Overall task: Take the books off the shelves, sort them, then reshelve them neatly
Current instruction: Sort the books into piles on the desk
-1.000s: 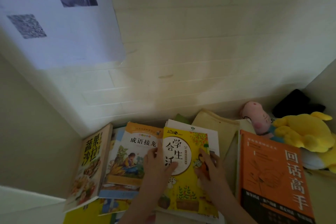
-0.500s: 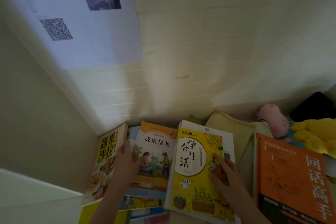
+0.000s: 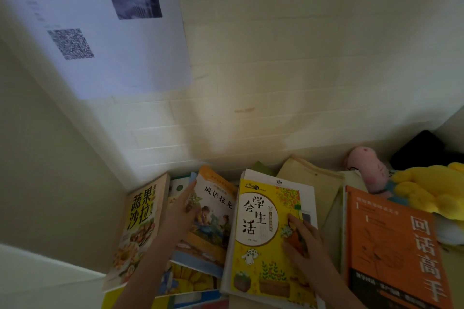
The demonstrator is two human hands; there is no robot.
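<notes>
Several books lie flat in front of me. A yellow book (image 3: 261, 238) tops the middle stack, and my right hand (image 3: 300, 239) rests flat on its right side with straight fingers. Left of it lies an orange-and-white children's book (image 3: 213, 213). My left hand (image 3: 179, 216) lies on that book's left edge with its fingers stretched toward the top corner. A tan cookbook (image 3: 139, 228) leans at the far left. An orange book (image 3: 394, 251) lies at the right.
A pink plush toy (image 3: 367, 168) and a yellow plush toy (image 3: 429, 190) sit at the back right beside a black object (image 3: 421, 150). A cream bag (image 3: 308, 178) lies behind the books. White wall panels rise behind, with a printed sheet (image 3: 100, 32).
My left hand moved off the yellow book to the left, onto the children's book's left edge. My right hand stayed on the yellow book. The view shifted left.
</notes>
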